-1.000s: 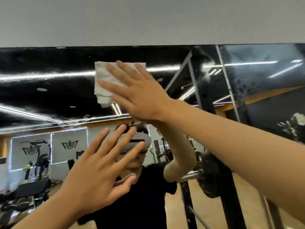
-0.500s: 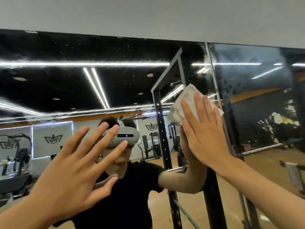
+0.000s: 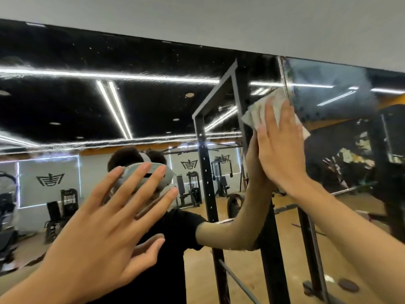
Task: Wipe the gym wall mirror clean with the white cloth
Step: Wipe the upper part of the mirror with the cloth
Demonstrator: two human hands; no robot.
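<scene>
Two hands are raised: the right hand (image 3: 279,145), fingers straight, presses the white cloth (image 3: 271,110) against the mirror (image 3: 87,102); the left hand (image 3: 105,233) is spread wide and holds nothing.

Grey wall (image 3: 219,18) above; reflected strip lights (image 3: 114,106), wooden floor (image 3: 197,273), machines (image 3: 189,189).

The mirror (image 3: 87,110) is dark glass filling the wall, its top edge sloping down toward 3 o'clock. Fine specks dot it at 12 o'clock, and the pane right of the seam (image 3: 285,84) looks hazy. The cloth (image 3: 252,115) is white, folded and creased. It lies at 2 o'clock, pressed flat across the seam under the right hand (image 3: 282,154), with corners poking out at 10 and 4 o'clock.
</scene>
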